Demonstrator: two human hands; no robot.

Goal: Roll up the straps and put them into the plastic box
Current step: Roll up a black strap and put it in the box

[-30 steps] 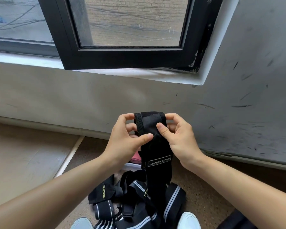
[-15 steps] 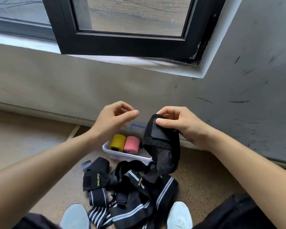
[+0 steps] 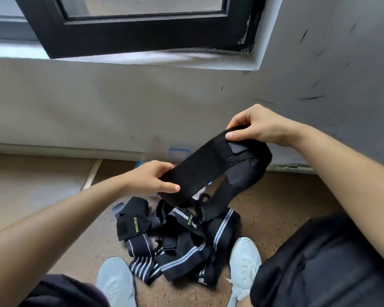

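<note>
- Since half a second ago the left hand [image 3: 151, 180] has caught the free end, so the strap [image 3: 200, 167] now stretches flat between both hands, above the floor.
- Left hand grips the lower end, and the right hand [image 3: 261, 127] pinches the upper end near the fastener patch.
- The hanging tail reaches the pile of straps [image 3: 177, 238], where the fastener could snag and drag others up.
- Rolled slack or crooked, it may spring open; the plastic box is hidden behind it.

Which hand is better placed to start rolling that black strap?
Probably the left hand: it seemingly pinches the free end of the black strap, ready to curl inward. The right hand grips farther along, suited to keeping it taut.
</note>
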